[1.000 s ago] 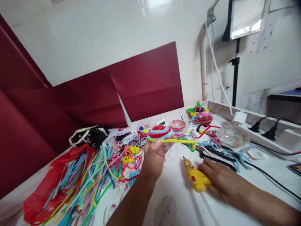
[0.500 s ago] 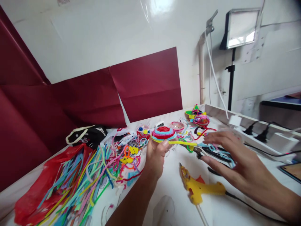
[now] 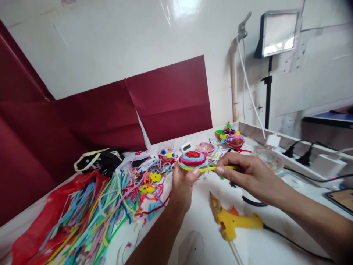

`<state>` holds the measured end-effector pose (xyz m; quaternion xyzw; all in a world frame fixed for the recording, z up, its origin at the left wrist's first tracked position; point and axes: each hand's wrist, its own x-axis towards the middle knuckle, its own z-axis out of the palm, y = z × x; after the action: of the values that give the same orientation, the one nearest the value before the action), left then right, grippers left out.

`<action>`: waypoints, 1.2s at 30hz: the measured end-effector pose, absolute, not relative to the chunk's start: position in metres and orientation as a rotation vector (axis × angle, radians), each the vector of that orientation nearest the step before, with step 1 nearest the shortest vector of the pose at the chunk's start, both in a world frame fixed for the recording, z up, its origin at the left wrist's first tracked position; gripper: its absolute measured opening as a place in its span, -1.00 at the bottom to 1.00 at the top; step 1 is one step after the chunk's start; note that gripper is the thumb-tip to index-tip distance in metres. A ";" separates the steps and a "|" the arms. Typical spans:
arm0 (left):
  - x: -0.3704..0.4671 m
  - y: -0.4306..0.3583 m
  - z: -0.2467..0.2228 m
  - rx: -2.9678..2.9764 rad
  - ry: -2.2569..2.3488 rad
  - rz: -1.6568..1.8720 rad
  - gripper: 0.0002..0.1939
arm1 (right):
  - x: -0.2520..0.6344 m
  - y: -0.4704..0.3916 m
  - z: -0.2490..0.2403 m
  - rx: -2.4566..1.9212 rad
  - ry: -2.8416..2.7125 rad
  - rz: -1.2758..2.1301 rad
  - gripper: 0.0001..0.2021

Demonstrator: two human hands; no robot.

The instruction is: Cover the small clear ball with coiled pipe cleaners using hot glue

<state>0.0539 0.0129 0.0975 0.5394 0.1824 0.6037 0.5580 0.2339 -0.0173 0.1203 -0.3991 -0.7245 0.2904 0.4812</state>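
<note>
My left hand (image 3: 182, 187) grips a round dome (image 3: 193, 159) covered in rings of red, light blue and pink pipe cleaner, its thumb pressed at the lower edge. A yellow pipe cleaner (image 3: 205, 169) runs along that edge and stretches out to the right. Thumb and fingers of my right hand (image 3: 245, 175) pinch this yellow strip a little right of the dome. Below the hands, a yellow glue gun (image 3: 234, 221) lies on the white table with its nozzle pointing up and left.
Loose pipe cleaners (image 3: 96, 217) spill from a red bag (image 3: 35, 228) at the left, near a black pouch (image 3: 107, 162). Behind the hands are a clear pink-rimmed dome (image 3: 206, 148) and colourful figures (image 3: 233, 139). A power strip (image 3: 328, 165) with plugs stands at the right.
My right hand has moved left and closed on the yellow pipe cleaner; before, it was apart from the strip with its fingers spread. The camera view has shifted slightly.
</note>
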 end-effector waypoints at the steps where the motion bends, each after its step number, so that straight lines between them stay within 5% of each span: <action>1: 0.054 0.013 0.097 1.269 0.428 1.425 -0.62 | 0.234 -0.016 0.121 -0.958 -1.752 0.692 -0.75; 23: 0.055 0.014 0.091 1.186 0.346 1.338 -0.57 | 0.231 0.004 0.109 -0.873 -1.659 0.596 -0.82; 36: 0.059 0.011 0.094 1.076 0.406 1.279 -0.52 | 0.233 0.009 0.101 -0.823 -1.497 0.948 -0.82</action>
<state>0.0589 0.0110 0.0937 0.4743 0.1787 0.5635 0.6523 0.2326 0.0092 0.1009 -0.3489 -0.6351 0.4022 0.5596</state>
